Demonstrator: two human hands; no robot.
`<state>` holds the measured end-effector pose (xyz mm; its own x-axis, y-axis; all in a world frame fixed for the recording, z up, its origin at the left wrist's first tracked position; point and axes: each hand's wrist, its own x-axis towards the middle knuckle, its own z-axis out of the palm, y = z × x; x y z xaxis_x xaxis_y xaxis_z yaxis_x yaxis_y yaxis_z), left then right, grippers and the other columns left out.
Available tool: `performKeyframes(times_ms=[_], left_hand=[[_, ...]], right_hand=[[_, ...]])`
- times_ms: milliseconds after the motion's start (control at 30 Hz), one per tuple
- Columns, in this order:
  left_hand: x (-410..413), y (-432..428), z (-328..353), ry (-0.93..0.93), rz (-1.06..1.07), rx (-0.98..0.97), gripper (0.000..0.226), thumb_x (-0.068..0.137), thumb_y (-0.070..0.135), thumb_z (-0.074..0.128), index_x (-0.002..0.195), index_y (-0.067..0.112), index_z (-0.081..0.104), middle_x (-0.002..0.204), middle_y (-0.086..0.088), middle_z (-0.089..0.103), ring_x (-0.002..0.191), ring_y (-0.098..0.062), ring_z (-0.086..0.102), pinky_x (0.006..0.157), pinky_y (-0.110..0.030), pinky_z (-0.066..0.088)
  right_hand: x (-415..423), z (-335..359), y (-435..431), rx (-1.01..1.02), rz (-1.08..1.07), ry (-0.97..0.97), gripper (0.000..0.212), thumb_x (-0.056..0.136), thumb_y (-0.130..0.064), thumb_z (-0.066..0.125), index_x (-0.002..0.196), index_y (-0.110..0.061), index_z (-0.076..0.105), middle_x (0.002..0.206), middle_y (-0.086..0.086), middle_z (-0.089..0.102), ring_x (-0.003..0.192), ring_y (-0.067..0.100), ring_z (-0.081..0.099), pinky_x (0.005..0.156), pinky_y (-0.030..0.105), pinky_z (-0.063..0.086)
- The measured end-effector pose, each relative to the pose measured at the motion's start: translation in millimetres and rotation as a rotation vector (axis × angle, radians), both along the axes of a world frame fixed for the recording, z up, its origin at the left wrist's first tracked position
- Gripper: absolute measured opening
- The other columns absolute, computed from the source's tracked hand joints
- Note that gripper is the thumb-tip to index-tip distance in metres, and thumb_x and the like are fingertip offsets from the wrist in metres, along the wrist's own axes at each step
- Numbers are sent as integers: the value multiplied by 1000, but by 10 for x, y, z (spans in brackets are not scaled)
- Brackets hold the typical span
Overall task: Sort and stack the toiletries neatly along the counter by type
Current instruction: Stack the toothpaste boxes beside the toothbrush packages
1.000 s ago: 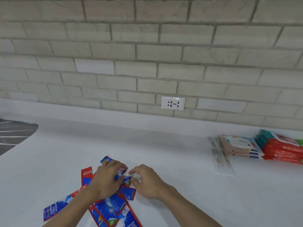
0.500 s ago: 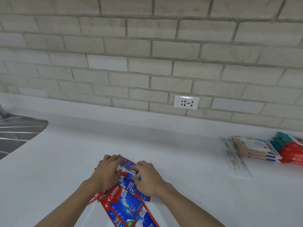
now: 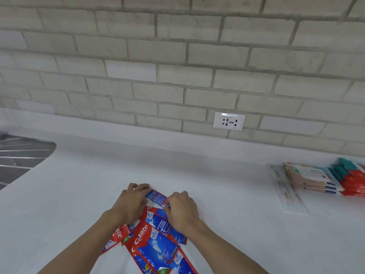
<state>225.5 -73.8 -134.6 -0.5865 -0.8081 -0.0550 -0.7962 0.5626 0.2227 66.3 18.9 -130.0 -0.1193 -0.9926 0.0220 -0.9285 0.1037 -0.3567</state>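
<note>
Left hand and right hand side by side, fingers curled, each pinching one end of a toothpaste sachet. Sachet pile lies under both hands, on the near counter. Wipe packs and red packs stacked far right. Sink left.

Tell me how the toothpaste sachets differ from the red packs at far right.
The toothpaste sachets overlap at crossed angles; the red packs sit stacked square. The toothpaste sachets are red and blue; the red packs red with teal ends. Left hand and right hand hold the toothpaste sachets; no hand touches the red packs. Both lie on the counter.
</note>
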Motion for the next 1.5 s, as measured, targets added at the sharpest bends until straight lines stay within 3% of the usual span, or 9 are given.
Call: performKeyframes(times_ms=[267, 500, 767, 967, 1100, 1300, 1400, 1500], left_hand=[[79, 69, 23, 141, -67, -22, 38, 92, 47, 51, 128, 35, 49, 138, 14, 44, 125, -5, 32, 105, -26, 37], [188, 126, 133, 69, -105, 126, 33, 79, 65, 59, 105, 47, 50, 121, 22, 50, 115, -4, 39, 93, -20, 42], [182, 191, 196, 46, -87, 127, 33, 77, 64, 61, 102, 46, 48, 123, 19, 52, 114, -4, 35, 97, -22, 39], [126, 200, 350, 128, -98, 185, 37, 72, 70, 55, 96, 41, 53, 109, 23, 52, 112, -6, 40, 89, -20, 40], [-2, 277, 522, 348, -118, 420, 23, 84, 47, 62, 96, 29, 62, 98, 16, 67, 94, -6, 68, 76, -22, 58], [-435, 405, 600, 444, -123, 482, 18, 90, 34, 61, 95, 17, 64, 93, 3, 73, 89, -13, 71, 68, -26, 60], [-727, 454, 629, 440, -129, 471, 17, 91, 31, 61, 96, 15, 64, 92, 2, 73, 82, -13, 70, 58, -18, 55], [-1022, 473, 622, 464, -160, 482, 14, 92, 30, 61, 95, 17, 66, 90, 0, 72, 76, -16, 67, 57, -20, 54]], right_hand=[[-5, 27, 76, -9, 12, -69, 45, 90, -48, 58, 128, -23, 55, 128, 0, 56, 115, 16, 50, 93, 31, 49], [76, 46, 197, 63, 75, -37, 52, 83, -60, 61, 124, -29, 57, 129, -2, 53, 117, 15, 48, 97, 33, 44], [99, 43, 216, 141, -44, -261, 48, 81, -52, 69, 119, -24, 57, 124, -4, 63, 106, 13, 62, 87, 29, 54], [-62, 100, 294, 137, -79, -499, 35, 87, -43, 66, 114, -22, 61, 121, -3, 65, 101, 10, 65, 80, 25, 57], [-316, 194, 374, 88, -124, -640, 32, 89, -38, 64, 113, -17, 62, 115, 0, 68, 99, 10, 66, 74, 21, 57], [-762, 286, 523, 6, -194, -677, 20, 92, -34, 63, 105, -20, 65, 109, 0, 68, 97, 7, 62, 60, 10, 46], [-1021, 306, 598, -3, -248, -703, 15, 92, -29, 63, 102, -19, 68, 102, 1, 69, 80, 5, 60, 57, 12, 44], [-1288, 351, 674, -7, -301, -735, 13, 93, -23, 61, 101, -19, 70, 90, -2, 67, 63, 1, 56, 45, 10, 38]])
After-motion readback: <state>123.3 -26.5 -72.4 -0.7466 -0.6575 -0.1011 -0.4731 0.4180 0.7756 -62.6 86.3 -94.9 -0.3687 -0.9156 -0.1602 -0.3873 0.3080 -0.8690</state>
